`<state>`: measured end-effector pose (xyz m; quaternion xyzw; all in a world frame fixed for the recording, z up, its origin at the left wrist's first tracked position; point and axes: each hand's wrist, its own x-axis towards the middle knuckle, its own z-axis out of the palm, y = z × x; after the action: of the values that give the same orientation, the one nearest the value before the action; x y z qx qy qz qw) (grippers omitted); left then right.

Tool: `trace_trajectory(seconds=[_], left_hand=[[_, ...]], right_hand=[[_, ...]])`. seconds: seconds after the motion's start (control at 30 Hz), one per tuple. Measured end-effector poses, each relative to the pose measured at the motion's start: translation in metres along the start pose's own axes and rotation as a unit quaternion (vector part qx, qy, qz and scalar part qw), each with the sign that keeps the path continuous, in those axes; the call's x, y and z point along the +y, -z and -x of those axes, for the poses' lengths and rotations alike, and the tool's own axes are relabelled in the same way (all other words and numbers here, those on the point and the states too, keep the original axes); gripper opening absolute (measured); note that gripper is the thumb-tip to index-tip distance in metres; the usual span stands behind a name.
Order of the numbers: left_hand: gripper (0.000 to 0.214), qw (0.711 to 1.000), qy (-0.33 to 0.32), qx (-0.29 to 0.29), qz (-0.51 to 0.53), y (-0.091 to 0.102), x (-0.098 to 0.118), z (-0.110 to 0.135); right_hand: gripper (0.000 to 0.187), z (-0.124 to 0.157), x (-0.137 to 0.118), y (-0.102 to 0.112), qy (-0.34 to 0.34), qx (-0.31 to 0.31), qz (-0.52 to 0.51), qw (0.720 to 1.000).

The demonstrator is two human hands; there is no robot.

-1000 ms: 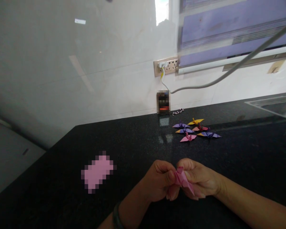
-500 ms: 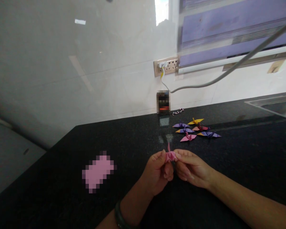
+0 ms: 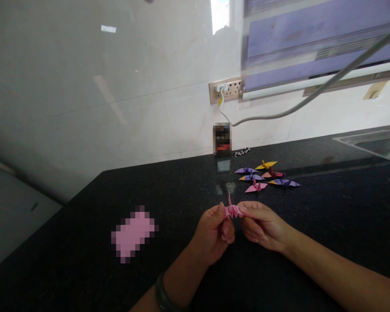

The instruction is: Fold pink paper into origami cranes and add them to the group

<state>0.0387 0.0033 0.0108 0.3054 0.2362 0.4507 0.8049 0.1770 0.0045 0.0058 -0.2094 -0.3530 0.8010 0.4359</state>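
A small pink folded paper crane (image 3: 232, 210) is held just above the black counter (image 3: 84, 242), one thin tip pointing up. My left hand (image 3: 214, 232) pinches its left wing between thumb and fingers. My right hand (image 3: 263, 225) pinches its right wing the same way. Both hands are closed on the paper, and the wings are spread out sideways between them.
Several finished paper cranes (image 3: 266, 175) in purple, yellow, red and pink lie farther back on the counter. A blurred pink patch (image 3: 133, 234) lies to the left. A small dark box (image 3: 222, 138) stands against the tiled wall below a socket (image 3: 225, 90) with a cable.
Both hands moved away from me and lifted the crane. The bunched paper is now spread, with the wings pulled apart sideways.
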Motion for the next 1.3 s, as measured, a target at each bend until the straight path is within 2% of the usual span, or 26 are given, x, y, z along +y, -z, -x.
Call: trace_trajectory(seconds=[0.23, 0.33, 0.47, 0.53, 0.87, 1.1, 1.3], left_hand=[[0.029, 0.999, -0.017, -0.009, -0.033, 0.001, -0.002, 0.0], [0.032, 0.99, -0.052, -0.019, -0.129, 0.005, 0.003, 0.002], [0.028, 0.947, -0.073, -0.021, -0.312, 0.008, 0.014, 0.005], [0.028, 0.936, -0.069, -0.031, -0.342, 0.008, 0.019, 0.006], [0.025, 0.956, -0.051, -0.084, -0.276, 0.01, 0.011, 0.005], [0.027, 0.98, -0.047, -0.061, -0.186, 0.012, -0.002, 0.002], [0.027, 0.986, -0.05, -0.056, -0.148, 0.008, -0.004, 0.003]], right_hand=[[0.017, -0.001, 0.0, 0.003, 0.01, -0.004, 0.025, 1.0], [0.017, 0.0, -0.004, 0.007, 0.016, -0.02, 0.084, 0.996], [0.017, 0.002, -0.013, 0.012, -0.003, -0.038, 0.145, 0.989], [0.017, 0.003, -0.016, 0.012, -0.014, -0.052, 0.148, 0.987], [0.012, 0.005, -0.008, 0.013, -0.033, -0.092, 0.068, 0.993], [0.012, 0.003, -0.001, 0.015, -0.033, -0.089, 0.038, 0.995], [0.01, 0.003, 0.004, 0.012, -0.034, -0.109, -0.002, 0.993]])
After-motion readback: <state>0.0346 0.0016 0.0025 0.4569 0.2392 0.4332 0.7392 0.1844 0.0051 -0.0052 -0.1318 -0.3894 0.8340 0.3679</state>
